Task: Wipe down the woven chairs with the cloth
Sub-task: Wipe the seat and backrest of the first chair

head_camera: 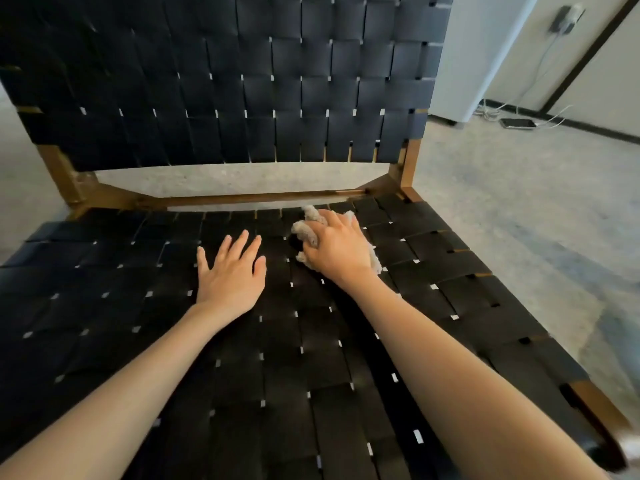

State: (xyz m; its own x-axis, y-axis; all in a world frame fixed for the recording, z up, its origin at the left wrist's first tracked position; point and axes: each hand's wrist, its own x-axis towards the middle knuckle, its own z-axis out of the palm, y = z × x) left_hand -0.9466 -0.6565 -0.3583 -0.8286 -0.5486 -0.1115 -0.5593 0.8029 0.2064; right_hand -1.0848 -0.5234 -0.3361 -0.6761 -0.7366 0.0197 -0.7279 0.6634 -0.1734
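Observation:
A woven chair (104,306) with black straps and a brown wooden frame fills the view, seat below and backrest above. My right hand (341,249) presses a crumpled beige cloth (306,227) onto the seat near its back edge, right of centre. The cloth bulges out past the fingers on the left and the right side of the hand. My left hand (231,273) lies flat on the seat with fingers spread, just left of the cloth and apart from it, holding nothing.
Grey carpet (519,202) surrounds the chair. At the back right stand a white unit (474,53) and a wall with a plugged-in charger (566,17). White cables run down to a phone (517,123) lying on the floor.

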